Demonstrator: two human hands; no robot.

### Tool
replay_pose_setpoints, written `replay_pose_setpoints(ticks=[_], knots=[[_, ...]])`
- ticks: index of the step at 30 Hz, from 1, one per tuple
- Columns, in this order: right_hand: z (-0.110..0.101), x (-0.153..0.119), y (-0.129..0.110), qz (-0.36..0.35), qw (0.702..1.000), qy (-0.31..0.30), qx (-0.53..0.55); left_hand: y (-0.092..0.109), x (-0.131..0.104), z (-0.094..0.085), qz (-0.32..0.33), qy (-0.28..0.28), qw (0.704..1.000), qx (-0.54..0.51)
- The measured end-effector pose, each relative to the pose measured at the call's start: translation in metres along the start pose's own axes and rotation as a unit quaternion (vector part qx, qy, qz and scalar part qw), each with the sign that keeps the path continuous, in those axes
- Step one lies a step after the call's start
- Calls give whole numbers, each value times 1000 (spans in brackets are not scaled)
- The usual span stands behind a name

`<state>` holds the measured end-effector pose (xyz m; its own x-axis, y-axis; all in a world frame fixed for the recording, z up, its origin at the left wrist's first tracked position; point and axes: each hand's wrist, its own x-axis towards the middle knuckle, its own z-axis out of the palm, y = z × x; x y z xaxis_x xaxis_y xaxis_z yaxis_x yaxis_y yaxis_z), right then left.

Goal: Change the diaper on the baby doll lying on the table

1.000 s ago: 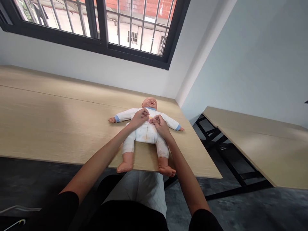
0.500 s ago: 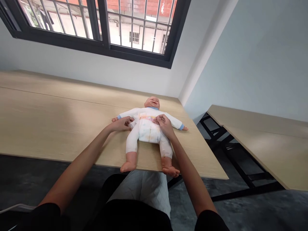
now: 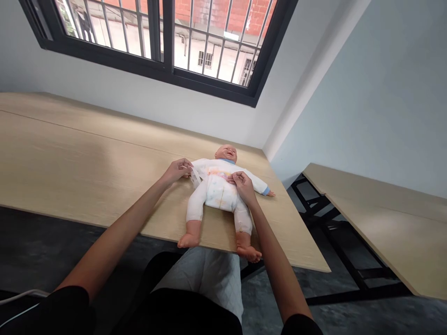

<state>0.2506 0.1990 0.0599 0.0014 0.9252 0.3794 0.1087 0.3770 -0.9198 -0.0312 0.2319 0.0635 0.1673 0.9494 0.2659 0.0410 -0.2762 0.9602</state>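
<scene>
A baby doll (image 3: 226, 168) in a white outfit with blue trim lies on its back on the wooden table, its feet at the front edge. Around its hips is a white diaper (image 3: 220, 191) with a coloured print at the waist. My left hand (image 3: 179, 170) pinches the pale side tab (image 3: 196, 177) of the diaper, pulled out beside the doll's waist. My right hand (image 3: 242, 182) rests on the diaper's front at the waistband, its fingers pressed together; what they grip, if anything, is too small to tell.
The doll lies on a long wooden table (image 3: 87, 163) against the wall, under a barred window (image 3: 213, 42). A second wooden table (image 3: 380, 209) with black metal legs stands at the right, across a gap.
My left hand has moved outward and up from the doll's waist, drawing the side tab out. My right hand stays at the waistband. The whole view has shifted slightly.
</scene>
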Motion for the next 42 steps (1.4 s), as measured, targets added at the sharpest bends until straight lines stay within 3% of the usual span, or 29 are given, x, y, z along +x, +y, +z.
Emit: replay_pose_setpoints(ticks=[7, 14, 17, 20, 23, 27, 32, 36, 42], knots=[[0, 0, 0, 8, 1000, 6, 1, -6, 1, -1, 25, 21, 996, 78], [2, 0, 1, 5, 1000, 6, -1, -9, 3, -10, 34, -96, 979, 176], [0, -2, -1, -3, 1000, 3, -20, -10, 2, -9, 27, -107, 976, 190], [3, -3, -11, -40, 993, -2, -114, -7, 0, -11, 16, -100, 979, 176], [19, -2, -29, -114, 954, -57, -271, 0, -2, -15, 6, -98, 985, 140], [59, 8, -49, -200, 869, -210, -400, 7, -3, -16, -2, -97, 991, 94], [98, 33, -44, -186, 799, -288, -493, 4, -2, -15, -2, -84, 994, 73], [105, 45, -31, -139, 793, -266, -530, -2, 0, -17, 2, -61, 995, 84], [92, 42, -23, -93, 829, -162, -527, -13, 7, -20, 20, 1, 992, 121]])
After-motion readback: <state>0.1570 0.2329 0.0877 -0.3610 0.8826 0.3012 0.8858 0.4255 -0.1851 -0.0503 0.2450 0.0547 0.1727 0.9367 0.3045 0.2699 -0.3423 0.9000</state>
